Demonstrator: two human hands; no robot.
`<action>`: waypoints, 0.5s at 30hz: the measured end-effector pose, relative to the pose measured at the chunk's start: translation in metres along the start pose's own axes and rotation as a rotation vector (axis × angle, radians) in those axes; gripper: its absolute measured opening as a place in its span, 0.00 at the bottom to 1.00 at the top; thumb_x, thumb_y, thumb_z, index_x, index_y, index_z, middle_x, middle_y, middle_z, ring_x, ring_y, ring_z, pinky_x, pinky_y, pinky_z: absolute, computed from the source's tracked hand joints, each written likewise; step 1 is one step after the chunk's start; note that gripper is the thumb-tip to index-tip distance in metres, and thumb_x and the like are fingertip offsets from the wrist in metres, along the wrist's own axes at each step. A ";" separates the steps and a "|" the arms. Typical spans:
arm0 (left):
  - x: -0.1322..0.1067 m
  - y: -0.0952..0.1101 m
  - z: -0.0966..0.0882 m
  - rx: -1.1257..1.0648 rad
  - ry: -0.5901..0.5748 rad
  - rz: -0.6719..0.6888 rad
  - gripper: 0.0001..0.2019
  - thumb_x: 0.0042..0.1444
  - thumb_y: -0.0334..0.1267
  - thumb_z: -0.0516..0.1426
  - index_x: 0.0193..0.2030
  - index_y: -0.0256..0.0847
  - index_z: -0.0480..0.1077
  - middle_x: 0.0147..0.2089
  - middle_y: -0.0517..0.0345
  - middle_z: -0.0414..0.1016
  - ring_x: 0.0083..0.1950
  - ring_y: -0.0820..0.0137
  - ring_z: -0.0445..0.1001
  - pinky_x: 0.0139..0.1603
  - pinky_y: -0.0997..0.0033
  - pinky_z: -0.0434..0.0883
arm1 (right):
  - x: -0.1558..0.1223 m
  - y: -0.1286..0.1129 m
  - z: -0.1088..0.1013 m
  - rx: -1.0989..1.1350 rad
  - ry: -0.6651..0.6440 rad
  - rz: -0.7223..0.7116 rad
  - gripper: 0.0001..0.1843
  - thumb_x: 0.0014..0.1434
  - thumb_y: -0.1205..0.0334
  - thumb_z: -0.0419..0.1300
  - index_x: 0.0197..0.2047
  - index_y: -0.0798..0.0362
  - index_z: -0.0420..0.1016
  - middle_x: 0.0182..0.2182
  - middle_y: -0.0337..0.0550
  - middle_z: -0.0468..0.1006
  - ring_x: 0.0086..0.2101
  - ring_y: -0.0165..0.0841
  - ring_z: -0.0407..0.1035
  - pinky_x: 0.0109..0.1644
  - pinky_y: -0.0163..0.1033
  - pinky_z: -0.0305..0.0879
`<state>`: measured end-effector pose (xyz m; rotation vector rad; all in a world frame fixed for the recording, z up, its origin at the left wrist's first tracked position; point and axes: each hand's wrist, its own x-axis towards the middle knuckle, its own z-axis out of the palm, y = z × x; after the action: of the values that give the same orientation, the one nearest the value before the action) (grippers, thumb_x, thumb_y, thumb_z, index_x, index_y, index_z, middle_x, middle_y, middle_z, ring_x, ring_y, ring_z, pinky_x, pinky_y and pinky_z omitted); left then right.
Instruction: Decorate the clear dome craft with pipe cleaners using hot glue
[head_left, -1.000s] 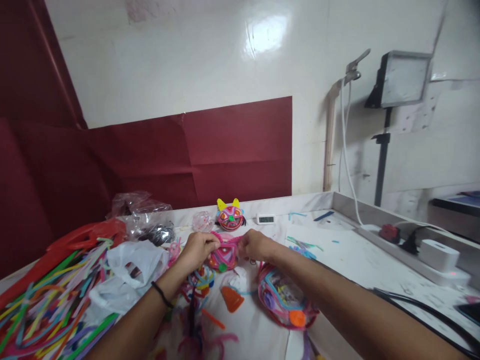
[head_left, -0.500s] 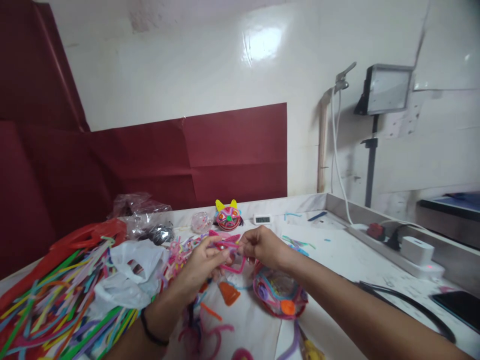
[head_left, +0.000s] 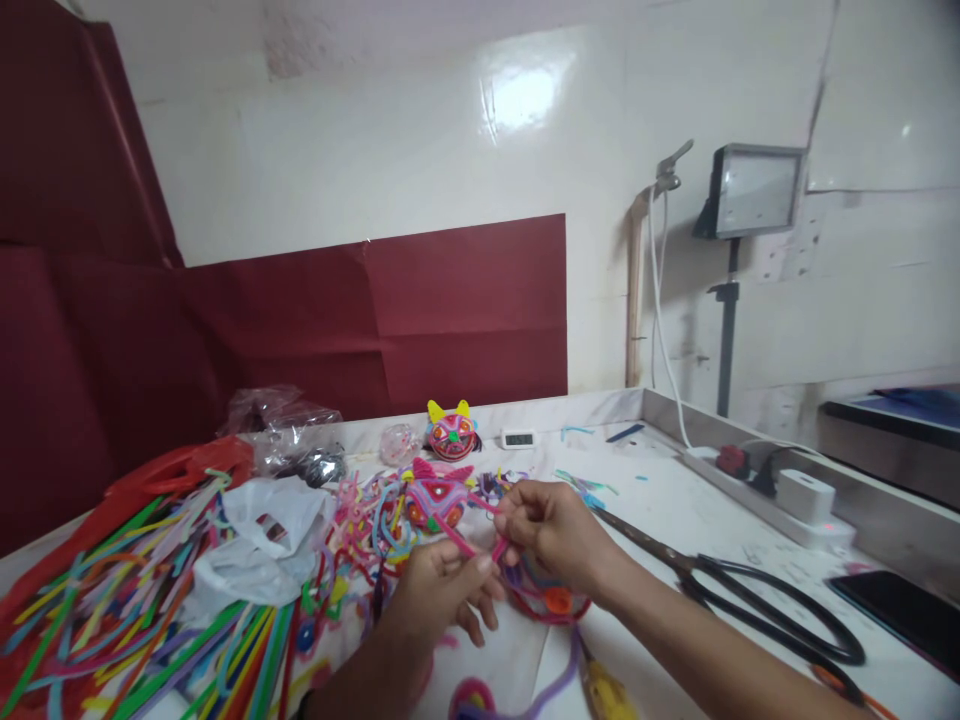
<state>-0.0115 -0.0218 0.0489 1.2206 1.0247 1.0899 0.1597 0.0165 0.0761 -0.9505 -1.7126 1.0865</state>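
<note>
A bent pink pipe cleaner (head_left: 459,541) runs between my two hands above the table. My left hand (head_left: 448,592) pinches its lower part between thumb and forefinger, the other fingers spread loosely. With closed fingers, my right hand (head_left: 546,530) grips the other end. Just behind them lies a pink and purple cat face (head_left: 435,503) of coiled pipe cleaners with a green nose. Under my right hand is a round coiled piece (head_left: 555,598) with an orange spot, partly hidden. A finished-looking cat face with yellow ears (head_left: 452,432) stands farther back.
Loose pipe cleaners (head_left: 142,610) and a white plastic bag (head_left: 274,520) fill the left side. Large black-handled scissors (head_left: 757,595), a phone (head_left: 900,610) and a power strip (head_left: 757,500) lie at the right. A small digital clock (head_left: 518,439) stands at the back.
My hands have come lower and nearer, drawing the pink pipe cleaner away from the pink cat face, which now shows. My right arm has shifted, uncovering the scissors. The view has turned slightly.
</note>
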 end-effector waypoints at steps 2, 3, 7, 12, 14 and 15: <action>-0.001 -0.003 0.003 0.006 0.004 -0.008 0.24 0.40 0.56 0.68 0.27 0.36 0.70 0.23 0.56 0.77 0.17 0.74 0.72 0.16 0.77 0.66 | -0.007 0.001 0.000 0.014 0.005 -0.012 0.08 0.51 0.56 0.58 0.28 0.52 0.69 0.16 0.34 0.71 0.15 0.25 0.57 0.21 0.32 0.51; -0.001 -0.004 0.004 0.006 0.012 -0.007 0.23 0.41 0.56 0.67 0.26 0.36 0.69 0.23 0.56 0.77 0.17 0.74 0.72 0.16 0.78 0.66 | -0.011 0.002 -0.001 0.019 0.011 -0.019 0.09 0.51 0.56 0.59 0.27 0.52 0.68 0.17 0.33 0.69 0.16 0.25 0.56 0.21 0.32 0.51; -0.005 -0.006 0.002 -0.002 0.053 0.012 0.22 0.43 0.55 0.67 0.25 0.36 0.68 0.23 0.57 0.77 0.17 0.75 0.71 0.16 0.79 0.66 | -0.025 0.006 -0.004 0.024 -0.002 -0.027 0.11 0.49 0.56 0.60 0.23 0.52 0.64 0.18 0.33 0.64 0.20 0.25 0.55 0.24 0.33 0.51; -0.014 -0.008 0.011 -0.065 0.089 0.027 0.23 0.40 0.55 0.68 0.26 0.37 0.68 0.24 0.57 0.78 0.16 0.77 0.70 0.16 0.79 0.66 | -0.041 0.005 -0.003 0.105 -0.052 -0.001 0.13 0.47 0.58 0.61 0.20 0.51 0.60 0.16 0.31 0.61 0.19 0.25 0.53 0.23 0.33 0.49; -0.019 -0.009 0.018 -0.138 0.110 0.042 0.24 0.37 0.55 0.70 0.27 0.36 0.69 0.23 0.59 0.77 0.16 0.78 0.70 0.16 0.80 0.65 | -0.045 0.005 -0.001 0.159 -0.067 0.041 0.11 0.45 0.59 0.61 0.20 0.51 0.62 0.15 0.32 0.64 0.18 0.24 0.54 0.23 0.32 0.49; -0.022 -0.009 0.021 -0.173 0.118 0.048 0.24 0.36 0.54 0.71 0.27 0.36 0.70 0.22 0.60 0.77 0.16 0.78 0.70 0.16 0.81 0.65 | -0.047 0.006 0.001 0.176 -0.079 0.075 0.10 0.44 0.59 0.61 0.20 0.51 0.63 0.14 0.33 0.66 0.17 0.24 0.54 0.22 0.31 0.49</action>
<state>0.0055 -0.0475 0.0416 1.0566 0.9725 1.2738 0.1753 -0.0244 0.0578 -0.8763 -1.6238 1.3167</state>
